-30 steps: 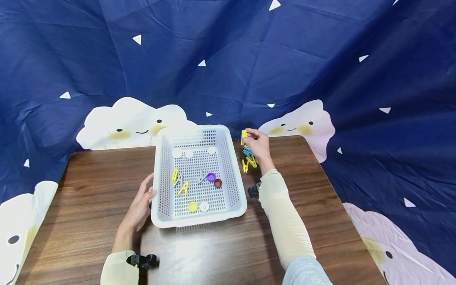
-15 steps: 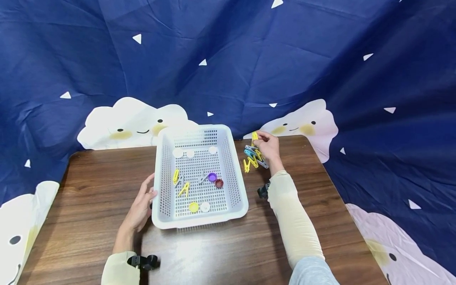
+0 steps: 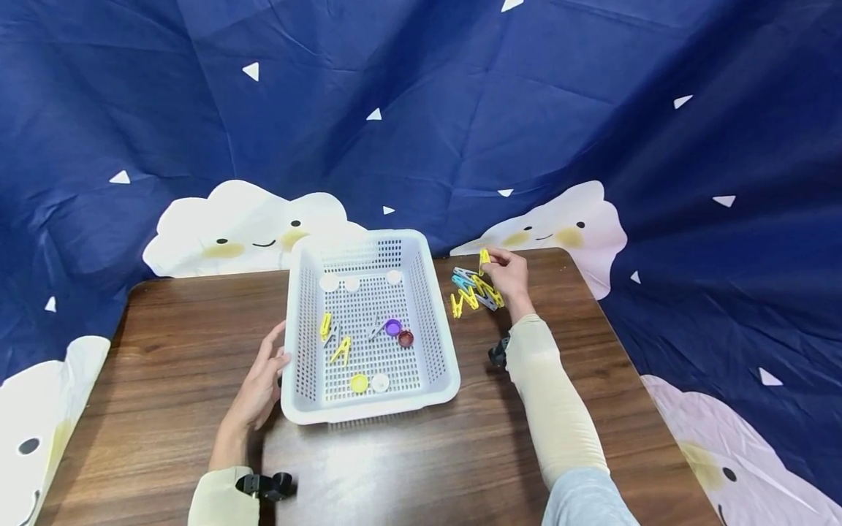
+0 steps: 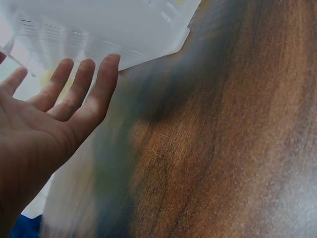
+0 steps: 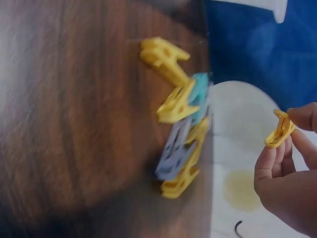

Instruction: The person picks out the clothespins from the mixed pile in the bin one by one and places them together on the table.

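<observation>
My right hand (image 3: 510, 275) pinches a yellow clothespin (image 3: 484, 260) between thumb and fingers, raised above the back right of the table. Beneath it lies a loose row of clothespins in yellow, grey and blue; in the right wrist view, a grey clothespin (image 5: 174, 151) sits between yellow ones. At the left wall of a white plastic basket (image 3: 296, 365) rests my left hand (image 3: 258, 381). Its fingers (image 4: 106, 82) are slightly bent, the tips right at the basket's outer side. Inside the basket are yellow clothespins (image 3: 341, 351), grey ones and several bottle caps (image 3: 392, 326).
The basket stands on a dark wooden table (image 3: 177, 365), left of the clothespin row. A blue curtain (image 3: 421, 131) with white clouds hangs right behind the table's back edge. Both wrists carry small black camera mounts (image 3: 265, 484).
My right hand has moved right with the yellow clothespin, uncovering more of the clothespins on the table. My left hand has stayed at the basket's side.
</observation>
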